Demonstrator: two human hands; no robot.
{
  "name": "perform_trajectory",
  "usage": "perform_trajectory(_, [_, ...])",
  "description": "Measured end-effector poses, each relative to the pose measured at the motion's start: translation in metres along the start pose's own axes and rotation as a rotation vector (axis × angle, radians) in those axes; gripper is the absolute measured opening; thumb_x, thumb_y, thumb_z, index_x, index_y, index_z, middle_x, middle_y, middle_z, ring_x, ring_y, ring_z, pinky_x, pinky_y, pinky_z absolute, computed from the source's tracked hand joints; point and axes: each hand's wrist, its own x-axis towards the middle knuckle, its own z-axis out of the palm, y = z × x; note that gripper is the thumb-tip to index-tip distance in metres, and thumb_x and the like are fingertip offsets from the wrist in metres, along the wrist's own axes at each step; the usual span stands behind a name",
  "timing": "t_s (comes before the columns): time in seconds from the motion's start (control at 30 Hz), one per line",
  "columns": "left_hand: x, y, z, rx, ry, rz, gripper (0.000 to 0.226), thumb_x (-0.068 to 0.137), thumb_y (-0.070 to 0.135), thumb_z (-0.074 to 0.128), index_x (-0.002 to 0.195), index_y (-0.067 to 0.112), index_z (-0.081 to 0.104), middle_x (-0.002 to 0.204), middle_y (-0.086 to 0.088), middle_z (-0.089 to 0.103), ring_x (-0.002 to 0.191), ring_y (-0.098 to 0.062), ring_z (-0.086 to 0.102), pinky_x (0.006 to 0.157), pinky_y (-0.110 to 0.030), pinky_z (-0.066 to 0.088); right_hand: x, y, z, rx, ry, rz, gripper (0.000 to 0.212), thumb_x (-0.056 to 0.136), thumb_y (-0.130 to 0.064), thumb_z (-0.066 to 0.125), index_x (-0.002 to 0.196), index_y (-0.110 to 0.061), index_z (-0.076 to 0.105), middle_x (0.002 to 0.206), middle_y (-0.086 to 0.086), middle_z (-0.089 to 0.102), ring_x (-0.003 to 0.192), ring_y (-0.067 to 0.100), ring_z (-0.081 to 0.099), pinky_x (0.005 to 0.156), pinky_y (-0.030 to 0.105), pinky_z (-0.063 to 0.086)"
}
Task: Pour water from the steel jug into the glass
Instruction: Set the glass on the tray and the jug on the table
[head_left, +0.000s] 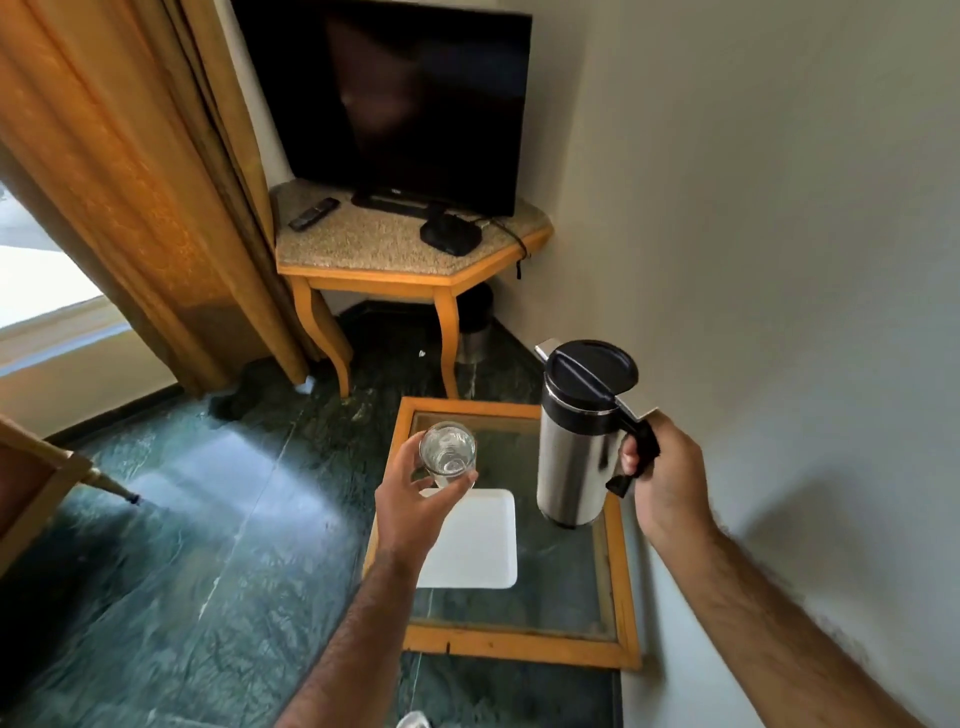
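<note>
My right hand (670, 483) grips the black handle of the steel jug (574, 457), which has a black lid and is held upright, just above or on the right side of the glass-topped table (618, 577); I cannot tell which. My left hand (410, 506) holds a clear glass (448, 453) from below, raised over the table's left part, a little left of the jug. The glass looks upright, with some water low inside it. No water runs between jug and glass.
A white square tray (475, 540) lies on the small table under the glass. The wall runs close along the right. Beyond stands a corner table (363, 270) with a television (395, 98), a remote and a black box. A curtain hangs at left; the floor is green marble.
</note>
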Motion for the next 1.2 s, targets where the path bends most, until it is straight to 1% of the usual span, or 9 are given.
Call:
perform_trajectory(0.13, [0.001, -0.039, 0.01, 0.037, -0.002, -0.021, 0.067, 0.073, 0.03, 0.096, 0.131, 0.034, 0.061, 0.124, 0.008, 0.071, 0.112, -0.013, 0.07, 0.089, -0.029, 0.061, 0.014, 0.042, -0.022, 0.088, 0.034, 0.039, 0.028, 0.084, -0.027, 0.059, 0.056, -0.025, 0.063, 0.052, -0.001, 0.052, 0.05, 0.014, 0.041, 0.056, 0.031, 0.034])
perform_trajectory(0.27, [0.014, -0.089, 0.024, 0.065, -0.006, -0.039, 0.066, 0.073, 0.018, 0.096, 0.13, 0.022, 0.063, 0.123, 0.0, 0.072, 0.114, -0.017, 0.07, 0.086, -0.018, 0.061, 0.036, 0.09, -0.042, 0.095, 0.065, 0.046, 0.042, 0.087, -0.022, 0.047, 0.046, -0.025, 0.055, 0.047, -0.003, 0.049, 0.051, 0.018, 0.04, 0.06, 0.034, 0.035])
perform_trajectory(0.37, [0.022, -0.126, 0.037, 0.06, -0.013, -0.046, 0.064, 0.072, 0.016, 0.097, 0.126, 0.024, 0.065, 0.119, 0.003, 0.072, 0.112, -0.012, 0.07, 0.083, -0.014, 0.059, 0.05, 0.126, -0.054, 0.12, 0.104, 0.065, 0.044, 0.086, -0.021, 0.043, 0.043, -0.025, 0.052, 0.045, -0.003, 0.049, 0.05, 0.018, 0.043, 0.059, 0.033, 0.037])
perform_trajectory(0.43, [0.028, -0.155, 0.046, 0.068, -0.027, -0.058, 0.062, 0.071, 0.018, 0.097, 0.124, 0.028, 0.064, 0.116, 0.01, 0.072, 0.111, -0.009, 0.069, 0.082, -0.016, 0.06, 0.06, 0.153, -0.062, 0.144, 0.135, 0.062, 0.047, 0.088, -0.017, 0.041, 0.042, -0.025, 0.051, 0.045, -0.002, 0.049, 0.05, 0.019, 0.043, 0.06, 0.032, 0.036])
perform_trajectory(0.63, [0.038, -0.232, 0.068, 0.134, -0.049, -0.106, 0.064, 0.066, 0.026, 0.095, 0.12, 0.033, 0.063, 0.115, 0.014, 0.07, 0.112, -0.01, 0.069, 0.079, -0.019, 0.063, 0.08, 0.216, -0.08, 0.25, 0.148, 0.115, 0.042, 0.082, -0.017, 0.045, 0.042, -0.026, 0.055, 0.045, -0.002, 0.048, 0.05, 0.019, 0.042, 0.055, 0.026, 0.038])
perform_trajectory(0.77, [0.04, -0.276, 0.076, 0.174, -0.066, -0.144, 0.063, 0.064, 0.029, 0.093, 0.118, 0.041, 0.063, 0.113, 0.023, 0.071, 0.109, -0.001, 0.069, 0.085, -0.028, 0.065, 0.086, 0.255, -0.091, 0.247, 0.166, 0.11, 0.054, 0.092, -0.011, 0.038, 0.045, -0.026, 0.061, 0.046, -0.003, 0.049, 0.05, 0.017, 0.044, 0.055, 0.026, 0.039])
perform_trajectory(0.83, [0.041, -0.291, 0.076, 0.205, -0.082, -0.163, 0.065, 0.066, 0.023, 0.094, 0.121, 0.04, 0.063, 0.114, 0.026, 0.07, 0.111, 0.0, 0.069, 0.09, -0.032, 0.065, 0.087, 0.269, -0.094, 0.267, 0.162, 0.115, 0.055, 0.095, -0.011, 0.036, 0.049, -0.026, 0.063, 0.046, -0.002, 0.05, 0.048, 0.016, 0.045, 0.055, 0.027, 0.037])
perform_trajectory(0.97, [0.048, -0.319, 0.076, 0.254, -0.146, -0.179, 0.07, 0.069, 0.011, 0.096, 0.127, 0.031, 0.063, 0.118, 0.015, 0.072, 0.119, -0.009, 0.067, 0.098, -0.039, 0.062, 0.091, 0.292, -0.099, 0.242, 0.143, 0.09, 0.044, 0.089, -0.016, 0.044, 0.052, -0.026, 0.065, 0.05, -0.005, 0.054, 0.048, 0.014, 0.045, 0.053, 0.024, 0.04])
perform_trajectory(1.2, [0.054, -0.346, 0.081, 0.296, -0.184, -0.197, 0.071, 0.07, 0.013, 0.096, 0.13, 0.026, 0.061, 0.121, 0.008, 0.07, 0.118, -0.013, 0.066, 0.096, -0.032, 0.062, 0.096, 0.314, -0.101, 0.275, 0.184, 0.115, 0.031, 0.084, -0.015, 0.046, 0.059, -0.021, 0.062, 0.051, -0.001, 0.052, 0.047, 0.015, 0.043, 0.051, 0.025, 0.038])
